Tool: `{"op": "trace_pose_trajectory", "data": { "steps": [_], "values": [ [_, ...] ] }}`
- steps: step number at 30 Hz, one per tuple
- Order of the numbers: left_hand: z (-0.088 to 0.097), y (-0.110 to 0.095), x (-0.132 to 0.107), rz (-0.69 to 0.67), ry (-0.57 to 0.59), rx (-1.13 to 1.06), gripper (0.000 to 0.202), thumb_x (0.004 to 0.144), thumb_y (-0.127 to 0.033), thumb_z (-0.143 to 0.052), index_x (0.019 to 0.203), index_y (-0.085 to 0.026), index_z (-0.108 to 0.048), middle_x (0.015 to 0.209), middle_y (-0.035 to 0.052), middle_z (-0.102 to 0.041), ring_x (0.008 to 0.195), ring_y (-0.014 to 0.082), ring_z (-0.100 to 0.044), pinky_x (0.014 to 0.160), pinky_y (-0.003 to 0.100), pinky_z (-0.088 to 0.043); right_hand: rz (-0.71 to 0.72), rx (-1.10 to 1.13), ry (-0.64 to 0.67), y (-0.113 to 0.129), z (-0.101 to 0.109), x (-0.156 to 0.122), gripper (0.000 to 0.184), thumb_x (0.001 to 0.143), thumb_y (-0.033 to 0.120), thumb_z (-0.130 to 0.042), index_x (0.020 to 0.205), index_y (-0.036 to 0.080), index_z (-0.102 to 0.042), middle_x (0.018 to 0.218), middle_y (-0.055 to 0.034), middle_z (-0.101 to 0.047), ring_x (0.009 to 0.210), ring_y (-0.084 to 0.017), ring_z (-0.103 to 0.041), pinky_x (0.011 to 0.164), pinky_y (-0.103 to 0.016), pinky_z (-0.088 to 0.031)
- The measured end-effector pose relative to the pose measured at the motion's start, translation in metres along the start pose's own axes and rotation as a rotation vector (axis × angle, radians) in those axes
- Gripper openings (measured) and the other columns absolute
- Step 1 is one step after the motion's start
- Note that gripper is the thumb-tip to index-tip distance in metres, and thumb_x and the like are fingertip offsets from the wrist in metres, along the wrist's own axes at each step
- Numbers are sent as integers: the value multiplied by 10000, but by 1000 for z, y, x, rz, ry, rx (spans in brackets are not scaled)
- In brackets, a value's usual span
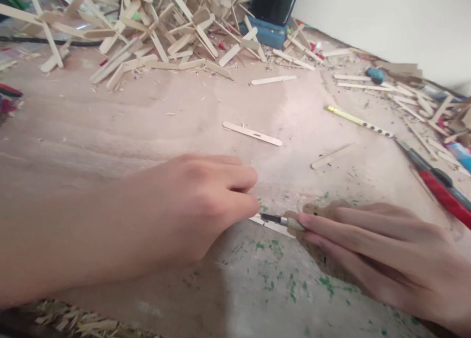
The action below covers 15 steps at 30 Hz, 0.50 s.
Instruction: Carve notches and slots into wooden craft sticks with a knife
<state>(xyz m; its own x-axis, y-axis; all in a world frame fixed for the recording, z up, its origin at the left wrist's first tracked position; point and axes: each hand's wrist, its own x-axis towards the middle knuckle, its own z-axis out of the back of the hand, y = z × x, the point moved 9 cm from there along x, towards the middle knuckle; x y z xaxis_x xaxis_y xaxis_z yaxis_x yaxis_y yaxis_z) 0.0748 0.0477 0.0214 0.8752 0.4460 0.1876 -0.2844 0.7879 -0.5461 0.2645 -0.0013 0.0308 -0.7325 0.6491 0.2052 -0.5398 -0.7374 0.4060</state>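
My left hand (191,205) lies low on the worktable with its fingers curled, pressing down on a flat wooden craft stick (274,226) whose end shows between my hands. My right hand (371,245) reaches in from the right. Its fingers pinch a small craft knife (283,221) with a dark blade and pale handle. The blade tip rests on the stick right by my left fingertips. Most of the stick is hidden under my left hand.
A large heap of craft sticks (154,24) fills the back left. A loose stick (252,133) lies mid-table, another (333,155) to its right. A yellow pencil (358,120), a red-handled tool (441,191), a blue-based dark object (270,14) and a wall (386,19) stand behind.
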Motion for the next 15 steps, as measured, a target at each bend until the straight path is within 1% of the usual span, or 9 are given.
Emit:
{"op": "trace_pose_trajectory", "data": {
  "steps": [5,7,11,12,15],
  "values": [
    [-2,5,1,26,-9,-37,477,1116,82,-509,821,-189,-766,847,2,-658,752,160,-599,680,342,-442,-4,-37,-6,4,0,-3,196,1290,127,-646,1460,171,-735,861,0,-842,621,-127,-748,595,-287,-619],
    [-1,4,1,30,-13,-22,502,1125,75,-476,818,-193,-768,838,2,-651,740,157,-599,667,337,-435,-12,-74,-24,7,-2,-4,174,1282,136,-675,1438,171,-745,850,8,-834,620,-130,-746,598,-294,-613],
    [1,5,1,52,-23,24,529,1154,46,-443,842,-203,-790,859,3,-668,738,153,-622,671,333,-445,-31,-118,-85,9,-6,-9,165,1291,168,-694,1447,172,-751,891,12,-852,669,-121,-777,600,-300,-575],
    [2,4,1,47,-28,32,532,1165,36,-439,844,-207,-787,866,1,-676,741,149,-631,679,327,-451,-24,-118,-99,9,-7,-10,173,1289,179,-710,1455,169,-756,883,20,-839,660,-115,-756,594,-300,-556],
    [2,2,0,21,-31,40,517,1190,4,-457,834,-217,-760,848,-11,-669,745,138,-643,708,296,-471,5,-115,-144,9,-10,-12,199,1264,180,-760,1460,147,-772,835,55,-756,610,-103,-632,586,-308,-501]
  ]
}}
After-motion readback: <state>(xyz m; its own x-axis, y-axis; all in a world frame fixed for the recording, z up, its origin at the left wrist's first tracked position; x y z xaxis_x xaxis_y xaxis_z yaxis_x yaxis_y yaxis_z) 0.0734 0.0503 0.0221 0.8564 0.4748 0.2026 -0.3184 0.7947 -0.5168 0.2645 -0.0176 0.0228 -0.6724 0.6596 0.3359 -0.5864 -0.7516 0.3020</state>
